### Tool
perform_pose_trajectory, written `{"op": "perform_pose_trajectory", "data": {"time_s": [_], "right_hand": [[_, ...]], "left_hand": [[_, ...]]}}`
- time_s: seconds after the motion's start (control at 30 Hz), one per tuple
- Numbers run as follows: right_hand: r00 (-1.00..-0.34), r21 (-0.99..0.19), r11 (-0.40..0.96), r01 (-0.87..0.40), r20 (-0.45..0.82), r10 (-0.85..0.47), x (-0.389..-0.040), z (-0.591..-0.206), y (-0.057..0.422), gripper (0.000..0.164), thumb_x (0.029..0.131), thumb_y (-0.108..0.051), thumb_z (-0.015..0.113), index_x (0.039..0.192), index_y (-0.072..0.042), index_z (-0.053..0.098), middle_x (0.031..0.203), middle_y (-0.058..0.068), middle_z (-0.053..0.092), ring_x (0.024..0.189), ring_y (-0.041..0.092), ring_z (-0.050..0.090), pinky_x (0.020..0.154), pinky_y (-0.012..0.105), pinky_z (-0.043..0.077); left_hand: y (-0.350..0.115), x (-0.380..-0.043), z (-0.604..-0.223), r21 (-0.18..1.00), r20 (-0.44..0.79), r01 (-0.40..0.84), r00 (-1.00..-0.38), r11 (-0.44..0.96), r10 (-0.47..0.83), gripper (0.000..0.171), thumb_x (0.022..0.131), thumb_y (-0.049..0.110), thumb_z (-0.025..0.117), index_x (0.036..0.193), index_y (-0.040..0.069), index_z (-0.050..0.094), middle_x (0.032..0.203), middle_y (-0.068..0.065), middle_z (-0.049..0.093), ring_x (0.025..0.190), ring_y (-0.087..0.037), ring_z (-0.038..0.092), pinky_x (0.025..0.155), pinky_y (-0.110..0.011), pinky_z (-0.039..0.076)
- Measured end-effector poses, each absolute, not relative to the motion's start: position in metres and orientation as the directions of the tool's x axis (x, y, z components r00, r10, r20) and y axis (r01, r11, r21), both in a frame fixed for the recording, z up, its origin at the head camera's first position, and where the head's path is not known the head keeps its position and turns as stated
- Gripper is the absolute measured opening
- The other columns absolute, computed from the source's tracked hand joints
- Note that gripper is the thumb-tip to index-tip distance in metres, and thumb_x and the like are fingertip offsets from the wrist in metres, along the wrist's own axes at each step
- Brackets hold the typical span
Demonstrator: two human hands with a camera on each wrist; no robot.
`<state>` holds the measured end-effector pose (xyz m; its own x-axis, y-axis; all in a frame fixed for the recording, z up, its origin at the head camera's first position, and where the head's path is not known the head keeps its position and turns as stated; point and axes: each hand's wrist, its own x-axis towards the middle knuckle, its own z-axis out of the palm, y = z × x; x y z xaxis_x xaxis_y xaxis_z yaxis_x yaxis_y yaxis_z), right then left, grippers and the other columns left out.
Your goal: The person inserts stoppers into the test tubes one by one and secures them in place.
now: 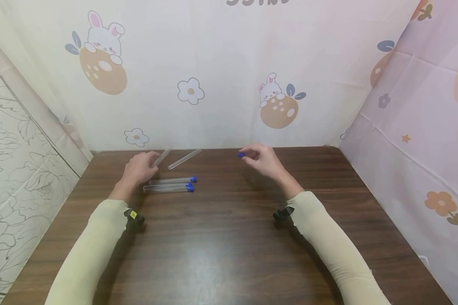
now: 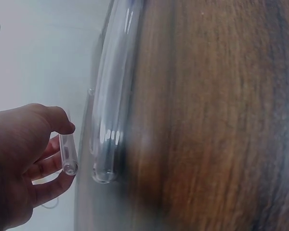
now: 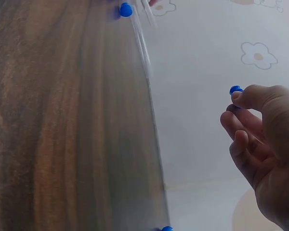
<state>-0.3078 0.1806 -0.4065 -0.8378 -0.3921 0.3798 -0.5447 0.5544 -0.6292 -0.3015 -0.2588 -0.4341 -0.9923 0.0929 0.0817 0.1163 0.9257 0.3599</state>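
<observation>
My left hand (image 1: 139, 167) grips a clear test tube (image 1: 161, 158) near the back left of the table. In the left wrist view, the thumb and fingers hold that tube near the end facing the camera. My right hand (image 1: 263, 161) pinches a small blue cap (image 3: 235, 90) between thumb and fingertip, above the table's back edge. Between the hands lies another clear tube (image 1: 185, 159), slanted, with no cap visible on it. Closer to me, several tubes with blue caps (image 1: 171, 187) lie side by side, caps pointing right.
The brown wooden table (image 1: 229, 237) ends at a curtain (image 1: 221, 63) with rabbit and flower prints. In the right wrist view, another blue cap (image 3: 167, 228) shows at the bottom edge. Small dark cameras (image 1: 134, 216) sit on both sleeves.
</observation>
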Motion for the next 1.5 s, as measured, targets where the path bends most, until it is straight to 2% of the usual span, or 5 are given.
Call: {"op": "perform_pose_trajectory", "data": {"time_s": [0.43,0.73,1.03,1.23,1.5], "right_hand": [[-0.823,-0.619,0.542,-0.568,0.411,-0.392,-0.300,-0.390,0.185,0.023,0.091,-0.011,0.073,0.114,-0.016,0.075,0.107,0.002,0.077,0.080,0.014,0.070,0.065,0.023,0.055],[-0.820,-0.605,0.553,-0.573,0.415,-0.394,-0.292,-0.381,0.185,0.024,0.091,-0.012,0.074,0.114,-0.016,0.075,0.111,0.003,0.075,0.080,0.014,0.068,0.067,0.023,0.055],[-0.815,-0.613,0.538,-0.579,0.412,-0.407,-0.286,-0.376,0.188,0.024,0.092,-0.012,0.073,0.115,-0.019,0.074,0.114,0.001,0.075,0.080,0.013,0.066,0.066,0.023,0.055],[-0.817,-0.631,0.521,-0.575,0.410,-0.406,-0.286,-0.377,0.190,0.024,0.092,-0.012,0.073,0.115,-0.020,0.075,0.114,0.001,0.076,0.080,0.014,0.067,0.068,0.022,0.055],[-0.823,-0.641,0.518,-0.566,0.404,-0.399,-0.284,-0.379,0.193,0.023,0.092,-0.013,0.073,0.114,-0.018,0.075,0.111,0.003,0.076,0.079,0.014,0.068,0.068,0.022,0.056]], "left_hand": [[-0.249,-0.297,-0.417,0.335,0.158,0.176,-0.979,0.926,0.129,0.050,0.085,0.019,0.066,0.134,0.017,0.061,0.112,-0.014,0.073,0.092,-0.034,0.069,0.068,-0.048,0.053],[-0.242,-0.294,-0.407,0.340,0.180,0.214,-0.971,0.916,0.160,0.051,0.083,0.015,0.067,0.134,0.015,0.061,0.113,-0.014,0.073,0.095,-0.033,0.069,0.075,-0.050,0.055],[-0.232,-0.286,-0.400,0.332,0.217,0.262,-0.956,0.906,0.197,0.049,0.081,0.015,0.069,0.129,0.016,0.064,0.105,-0.011,0.071,0.092,-0.031,0.065,0.075,-0.048,0.054],[-0.224,-0.282,-0.396,0.326,0.253,0.299,-0.942,0.897,0.222,0.048,0.081,0.016,0.070,0.129,0.016,0.064,0.108,-0.009,0.070,0.096,-0.029,0.065,0.080,-0.048,0.054],[-0.217,-0.276,-0.393,0.300,0.277,0.339,-0.926,0.892,0.258,0.044,0.083,0.016,0.069,0.126,0.018,0.065,0.104,-0.006,0.071,0.087,-0.026,0.065,0.073,-0.042,0.054]]}}
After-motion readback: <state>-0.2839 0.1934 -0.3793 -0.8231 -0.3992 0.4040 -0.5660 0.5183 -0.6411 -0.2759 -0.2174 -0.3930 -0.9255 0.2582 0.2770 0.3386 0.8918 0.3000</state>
